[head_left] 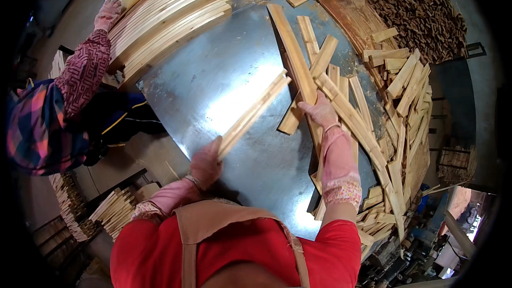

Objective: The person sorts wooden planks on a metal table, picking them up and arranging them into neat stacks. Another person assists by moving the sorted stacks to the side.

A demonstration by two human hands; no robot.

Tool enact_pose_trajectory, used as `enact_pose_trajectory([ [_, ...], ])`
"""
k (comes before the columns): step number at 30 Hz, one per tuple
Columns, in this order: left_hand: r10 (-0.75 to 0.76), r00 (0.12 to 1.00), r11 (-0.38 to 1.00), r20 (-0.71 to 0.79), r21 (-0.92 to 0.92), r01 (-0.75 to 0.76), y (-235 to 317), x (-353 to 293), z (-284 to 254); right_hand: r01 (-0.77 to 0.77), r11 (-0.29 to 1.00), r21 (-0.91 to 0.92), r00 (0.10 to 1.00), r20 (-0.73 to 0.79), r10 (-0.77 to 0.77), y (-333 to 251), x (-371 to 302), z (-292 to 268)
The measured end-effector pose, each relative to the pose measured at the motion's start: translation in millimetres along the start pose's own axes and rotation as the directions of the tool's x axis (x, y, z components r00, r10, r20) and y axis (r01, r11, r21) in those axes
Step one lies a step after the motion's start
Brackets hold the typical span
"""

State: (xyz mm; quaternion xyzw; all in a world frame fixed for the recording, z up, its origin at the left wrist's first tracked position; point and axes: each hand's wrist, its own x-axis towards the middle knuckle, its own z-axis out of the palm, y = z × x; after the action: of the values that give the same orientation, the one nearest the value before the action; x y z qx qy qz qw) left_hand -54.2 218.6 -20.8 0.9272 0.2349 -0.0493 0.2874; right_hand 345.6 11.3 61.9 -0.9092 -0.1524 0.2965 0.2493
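Wood slats are what both gloved hands are busy with on the shiny metal table (224, 74). The left hand (205, 164) is clenched around the near end of a small bundle of slats (255, 112), which lies on the metal and runs away from the person, slanting up and to the right toward the loose heap. The right hand (320, 111) is farther out, just past the far end of that bundle, with its fingers pressed down on a long slat (292, 58) at the edge of the heap of slats (394, 106); whether it actually grips the slat or only rests on it I cannot tell. That long slat points away from the person too, leaning up and to the left, so the two long axes nearly meet close to the right hand. Of the two, the right hand is the nearer to the heap. Across the table from the bundle, another person's gloved hand (108, 13) rests on a neat stack of slats (170, 13).
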Motion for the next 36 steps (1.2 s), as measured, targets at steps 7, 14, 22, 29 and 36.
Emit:
enact_pose_trajectory([
  [7, 0.194, 0.978, 0.978, -0.078, -0.058, -0.199, 33.8, 33.0, -72.7, 0.015, 0.791, 0.612, 0.989, -0.127, 0.079, -3.2, -96.3, 146.6],
  [14, -0.123, 0.992, 0.655, 0.023, -0.749, 0.098, 35.0, 150.1, -84.7, 0.121, 0.9, 0.42, 0.989, 0.025, -0.145, -72.5, -145.2, 181.7],
  [22, 0.145, 0.926, 0.983, -0.348, 0.16, -0.094, -173.2, 280.1, -281.3, -0.068, 0.872, -0.485, 0.868, -0.46, -0.188, 53.1, 21.2, 48.6],
  [29, 0.052, 0.928, 0.953, -0.37, 0.296, 0.065, -191.1, 304.9, -314.1, -0.248, 0.688, -0.682, 0.96, -0.267, 0.081, 98.7, 92.3, -21.1],
  [36, 0.195, 0.972, 0.975, 0.132, 0.082, -0.206, -24.9, 66.6, -20.9, -0.044, 0.629, -0.776, 0.996, -0.08, -0.029, 18.2, 103.0, -44.3],
])
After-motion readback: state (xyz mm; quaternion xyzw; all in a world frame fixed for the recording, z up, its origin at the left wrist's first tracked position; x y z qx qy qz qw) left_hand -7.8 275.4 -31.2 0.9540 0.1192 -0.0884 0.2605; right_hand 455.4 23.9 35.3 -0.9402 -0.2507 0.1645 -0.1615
